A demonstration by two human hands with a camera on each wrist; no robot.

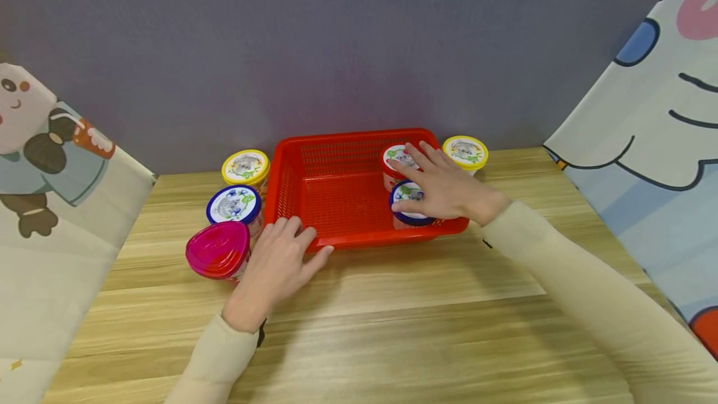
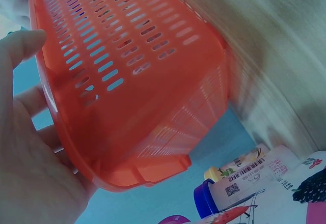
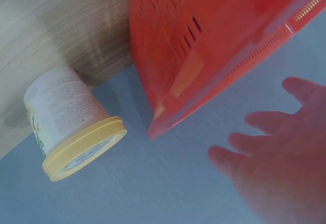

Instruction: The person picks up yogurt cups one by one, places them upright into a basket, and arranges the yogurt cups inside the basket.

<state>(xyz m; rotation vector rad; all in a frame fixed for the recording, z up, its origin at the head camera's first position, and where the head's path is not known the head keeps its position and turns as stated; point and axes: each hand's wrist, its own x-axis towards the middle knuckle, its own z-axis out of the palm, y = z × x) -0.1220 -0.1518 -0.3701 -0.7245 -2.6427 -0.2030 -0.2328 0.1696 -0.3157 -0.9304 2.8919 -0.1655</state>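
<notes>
A red plastic basket (image 1: 348, 242) with slotted walls stands on the wooden table. Over its front left corner lies my left hand (image 1: 283, 260), fingers reaching across the rim and thumb along the front edge. My right hand (image 1: 443, 186) is spread above the basket's right end, with nothing gripped. Under its fingers are a red-lidded tub (image 1: 392, 170) and, nearer the front, a blue-lidded tub (image 1: 412, 212), both inside the basket and partly covered by the hand. Just outside the right wall, a yellow-lidded tub (image 3: 69, 117) is partly hidden by the same hand in the head view.
Left of the basket, a yellow-lidded tub (image 1: 245, 167), a blue-lidded tub (image 1: 234, 204) and a tub with a see-through pink lid (image 1: 219, 251) form a row from back to front. A grey panel (image 1: 348, 48) rises behind the table, and printed cloths (image 1: 662, 98) flank both sides.
</notes>
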